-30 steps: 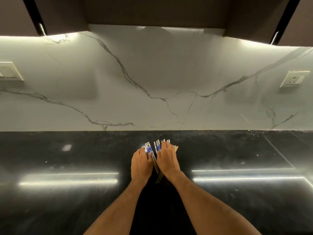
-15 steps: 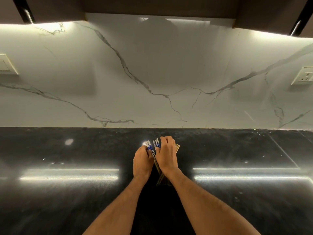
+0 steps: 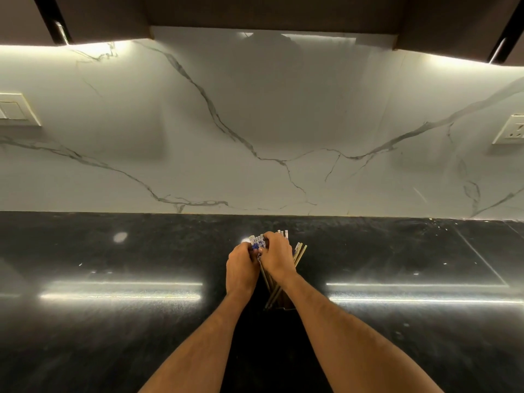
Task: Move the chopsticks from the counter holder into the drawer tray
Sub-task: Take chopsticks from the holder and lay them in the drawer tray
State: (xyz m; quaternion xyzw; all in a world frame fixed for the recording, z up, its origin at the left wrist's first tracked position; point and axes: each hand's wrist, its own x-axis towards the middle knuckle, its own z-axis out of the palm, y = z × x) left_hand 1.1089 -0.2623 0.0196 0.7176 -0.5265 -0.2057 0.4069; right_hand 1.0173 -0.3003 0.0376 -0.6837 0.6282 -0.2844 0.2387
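Observation:
A bundle of chopsticks [image 3: 297,250] with blue-and-white tops stands fanned out in a dark holder [image 3: 279,303] on the black counter [image 3: 113,336]. My left hand [image 3: 241,269] grips the left side of the bundle, fingers curled round the patterned tops. My right hand [image 3: 276,258] is curled over the tops from the right and holds several sticks. Both hands cover most of the chopsticks. The holder is nearly hidden between my wrists. No drawer or tray is in view.
A white marble backsplash [image 3: 255,137] rises behind the counter. A switch plate [image 3: 15,109] is on the left wall and a socket [image 3: 510,133] on the right. Dark upper cabinets [image 3: 269,9] hang overhead with light strips beneath.
Both hands have closed tighter round the chopstick tops, drawing the fanned sticks together. My right hand's fingers have curled further over the bundle. The head camera has tilted slightly.

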